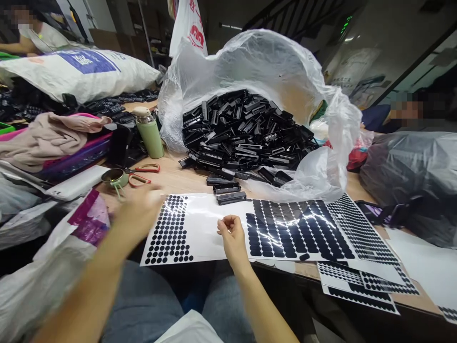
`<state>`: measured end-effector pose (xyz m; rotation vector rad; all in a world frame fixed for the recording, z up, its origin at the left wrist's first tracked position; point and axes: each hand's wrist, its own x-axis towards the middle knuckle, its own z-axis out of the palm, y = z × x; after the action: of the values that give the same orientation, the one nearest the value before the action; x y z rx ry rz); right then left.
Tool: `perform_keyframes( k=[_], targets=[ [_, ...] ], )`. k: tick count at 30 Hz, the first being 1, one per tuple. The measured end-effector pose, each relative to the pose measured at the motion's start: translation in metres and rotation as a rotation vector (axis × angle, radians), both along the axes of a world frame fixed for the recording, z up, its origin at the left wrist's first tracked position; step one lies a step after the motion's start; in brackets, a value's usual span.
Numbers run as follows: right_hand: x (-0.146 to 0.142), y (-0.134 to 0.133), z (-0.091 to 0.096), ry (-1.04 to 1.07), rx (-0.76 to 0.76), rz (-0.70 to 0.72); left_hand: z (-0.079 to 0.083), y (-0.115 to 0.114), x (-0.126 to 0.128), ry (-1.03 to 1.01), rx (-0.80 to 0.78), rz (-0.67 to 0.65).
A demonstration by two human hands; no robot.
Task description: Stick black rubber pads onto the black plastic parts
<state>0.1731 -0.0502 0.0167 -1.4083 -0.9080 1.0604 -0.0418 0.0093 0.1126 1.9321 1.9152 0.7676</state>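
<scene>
My right hand point(232, 236) hovers over a white sheet point(203, 224) of round black stickers, fingers curled in a pinch; what they hold, if anything, is too small to see. My left hand point(141, 209) is smeared by motion at the sheet's left edge, near the scissors point(143, 174); its fingers cannot be made out. A second sheet point(296, 228) densely covered in black dots lies to the right. Just beyond the sheets rest three loose black plastic parts point(228, 190). Behind them a clear plastic bag point(321, 114) spills a heap of the same black parts point(243, 133).
A green flask point(150, 133) and a small round cup point(114, 177) stand at the left, beside a pink basket point(82, 152) with cloth. More dot sheets point(360, 281) overlap at the table's right edge. A grey bag point(410, 166) sits far right. Other people sit at the back left and right.
</scene>
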Motion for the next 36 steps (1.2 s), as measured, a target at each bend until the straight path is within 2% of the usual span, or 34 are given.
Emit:
perform_keyframes(
  k=[1,3,5,7,9,11,15,17,21,24,26,28,32,34,36],
  targets=[
    [0.003,-0.002,-0.002,-0.023,-0.004,-0.002,-0.013,0.019,0.037,0.047,-0.026,-0.220],
    [0.013,-0.006,-0.005,-0.079,-0.010,-0.011,-0.039,0.054,0.104,0.078,-0.043,-0.403],
    [0.026,-0.009,-0.006,-0.148,-0.026,-0.022,-0.061,0.078,0.150,0.115,-0.051,-0.458],
    [0.036,-0.009,-0.004,-0.230,-0.049,-0.020,-0.076,0.092,0.167,0.137,-0.046,-0.478],
    [0.038,-0.004,0.001,-0.312,-0.060,0.009,-0.083,0.098,0.159,0.144,-0.026,-0.492],
    [0.029,0.005,0.005,-0.387,-0.052,0.091,-0.086,0.102,0.135,0.146,-0.001,-0.487],
    [-0.015,0.025,0.008,-0.592,-0.020,0.407,-0.087,0.108,0.082,0.151,0.013,-0.427],
    [-0.040,0.031,0.006,-0.732,-0.004,0.508,-0.089,0.110,0.064,0.145,0.036,-0.406],
    [-0.068,0.037,0.000,-0.940,-0.017,0.562,-0.086,0.106,0.045,0.103,0.133,-0.404],
    [-0.069,0.037,-0.001,-0.965,-0.024,0.605,-0.075,0.095,0.037,0.019,0.217,-0.426],
    [-0.063,0.035,0.003,-0.908,0.005,0.618,-0.064,0.085,0.032,-0.108,0.210,-0.460],
    [-0.051,0.031,0.014,-0.763,0.047,0.590,-0.054,0.074,0.029,-0.325,0.048,-0.497],
    [-0.022,0.021,0.053,-0.407,0.118,0.434,-0.039,0.052,0.030,-0.796,-0.574,-0.477],
    [-0.012,0.018,0.070,-0.342,0.163,0.373,-0.037,0.042,0.037,-0.891,-0.807,-0.470],
    [-0.009,0.017,0.081,-0.332,0.202,0.339,-0.036,0.035,0.045,-0.916,-0.938,-0.479]
  ],
)
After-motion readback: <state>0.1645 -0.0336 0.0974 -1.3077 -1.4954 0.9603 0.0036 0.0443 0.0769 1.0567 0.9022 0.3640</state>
